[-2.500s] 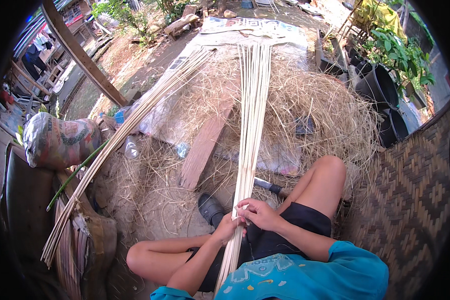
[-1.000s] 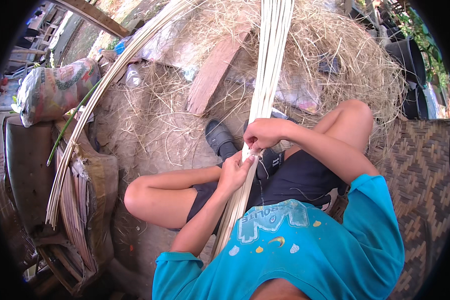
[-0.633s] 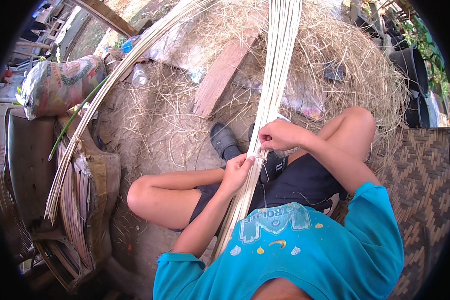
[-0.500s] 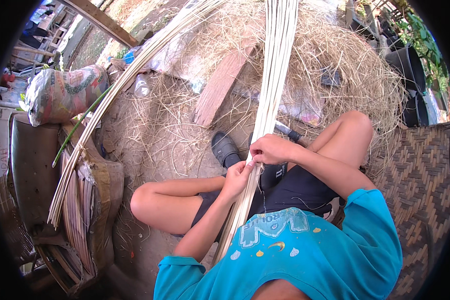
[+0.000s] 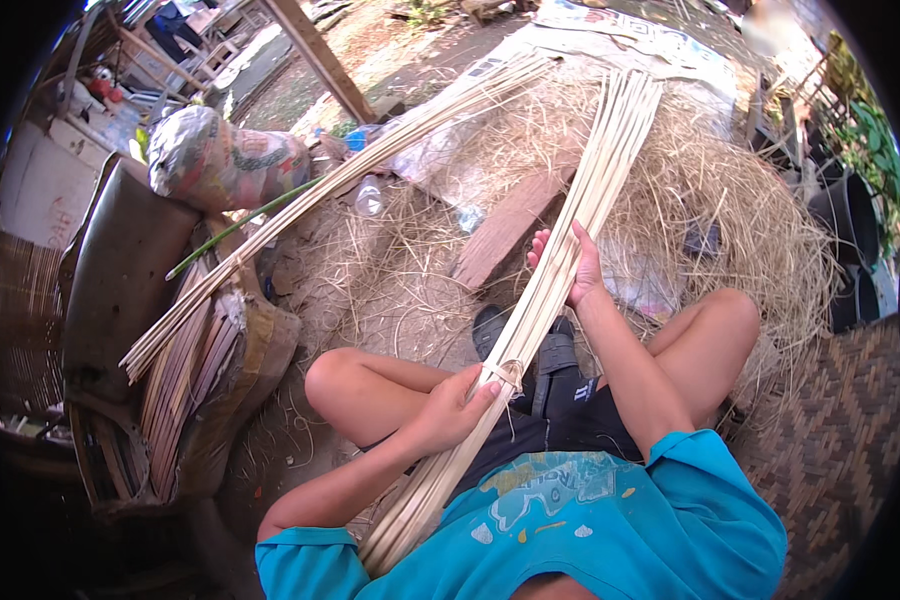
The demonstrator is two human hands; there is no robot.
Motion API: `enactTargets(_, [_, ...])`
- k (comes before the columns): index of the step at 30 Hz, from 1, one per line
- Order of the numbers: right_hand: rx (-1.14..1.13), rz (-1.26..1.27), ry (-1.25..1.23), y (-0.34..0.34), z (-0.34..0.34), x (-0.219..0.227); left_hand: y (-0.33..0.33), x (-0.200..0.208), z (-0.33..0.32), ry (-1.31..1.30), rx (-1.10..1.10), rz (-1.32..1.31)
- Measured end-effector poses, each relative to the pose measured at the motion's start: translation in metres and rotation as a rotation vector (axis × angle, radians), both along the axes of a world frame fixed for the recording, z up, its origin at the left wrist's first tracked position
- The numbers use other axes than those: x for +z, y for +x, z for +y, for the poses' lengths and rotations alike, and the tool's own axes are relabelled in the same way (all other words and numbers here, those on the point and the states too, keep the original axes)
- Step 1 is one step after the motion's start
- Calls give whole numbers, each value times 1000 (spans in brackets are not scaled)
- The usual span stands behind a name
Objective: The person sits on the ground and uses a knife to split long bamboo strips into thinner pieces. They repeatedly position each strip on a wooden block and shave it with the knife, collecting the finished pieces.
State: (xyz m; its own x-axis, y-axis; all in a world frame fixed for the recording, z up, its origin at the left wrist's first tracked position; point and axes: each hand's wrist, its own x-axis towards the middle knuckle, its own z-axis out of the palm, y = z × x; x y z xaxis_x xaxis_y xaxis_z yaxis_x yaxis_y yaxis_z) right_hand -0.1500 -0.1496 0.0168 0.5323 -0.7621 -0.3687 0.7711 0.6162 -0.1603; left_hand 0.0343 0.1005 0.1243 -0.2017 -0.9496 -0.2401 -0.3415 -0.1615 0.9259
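pale strip bundle (image 5: 532, 320) lay slantwise across the seated person's lap, lower end over by the turquoise shirt (image 5: 540, 515), far end fanned slightly above the straw-coloured shavings (image 5: 735, 195). left hand (image 5: 448, 412) was closed around the bundle just below a thin tie (image 5: 508, 373), thumb pressed across the top, rest of the fingers mostly hidden. right hand (image 5: 582, 268) was farther up, cupping the bundle from beneath in a loose grip; fingertips showed past its left edge, thumb stood along its right edge, not closed over the top. tie went around the strips, with a loop on the right side. wooden plank (image 5: 508, 235) lay left of the bundle, partly under shavings. farther left, second strip bundle (image 5: 280, 228) lay slantwise, with a green stalk (image 5: 245, 227) just beside it. stuffed sack (image 5: 225, 165) sat beyond the stalk, clear bottle (image 5: 368, 195) near the second bundle. woven panel (image 5: 820, 440) was at lower right.
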Motion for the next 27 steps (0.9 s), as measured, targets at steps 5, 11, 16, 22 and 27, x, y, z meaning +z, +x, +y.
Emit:
enactTargets(5, [-117, -150, -168, 48, 22, 36, 37, 108, 12, -24, -69, -359])
enactTargets(11, [-196, -158, -185, 75, 36, 51, 134, 158, -57, -77, 42, -783])
enactTargets(16, [-161, -89, -64, 91, 47, 33, 265, 111, -162, -189, 77, -1450])
enactTargets(22, [-85, 2, 84, 138, 33, 60, 448, -18, -298, 146, 191, -1439])
enactTargets(27, [-19, -77, 102, 173, -5, 63, 527, -100, -351, 408, 132, -1548])
